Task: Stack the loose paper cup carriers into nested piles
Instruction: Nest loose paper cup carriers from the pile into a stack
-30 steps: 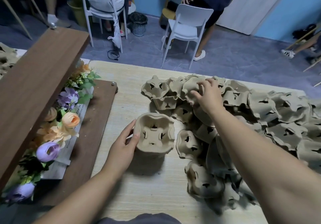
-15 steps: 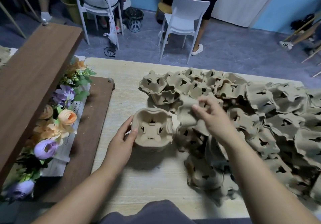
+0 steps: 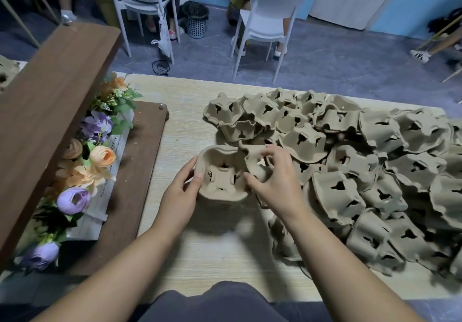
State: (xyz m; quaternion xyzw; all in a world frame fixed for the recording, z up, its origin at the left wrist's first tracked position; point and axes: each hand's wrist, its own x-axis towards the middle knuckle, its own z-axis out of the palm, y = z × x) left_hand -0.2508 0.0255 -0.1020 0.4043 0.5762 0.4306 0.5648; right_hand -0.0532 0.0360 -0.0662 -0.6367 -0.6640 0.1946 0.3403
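Plainly, everything to be handled here is moulded paper pulp: grey-brown, matt and rough-fibred, with rounded cup wells and small dark cut-outs. The pale wood-grain table [image 3: 205,259] bears the nested pile [image 3: 222,174], wells upward. To the right of the pile and beyond it sprawls the heap of loose carriers [image 3: 375,171], mostly overturned and overlapping. At the pile's right rim, touching it, a single carrier [image 3: 255,158] sits tilted and is not yet seated. The right hand [image 3: 280,181] pinches that carrier, fingers curled over its edge. The left hand [image 3: 180,194] grips the pile's left wall, thumb on the rim. I judge each piece to be very light, fairly stiff yet crushable, and rough enough not to slip. It is best taken by the outer rim or wall, squared to the wells below, then pressed down gently.
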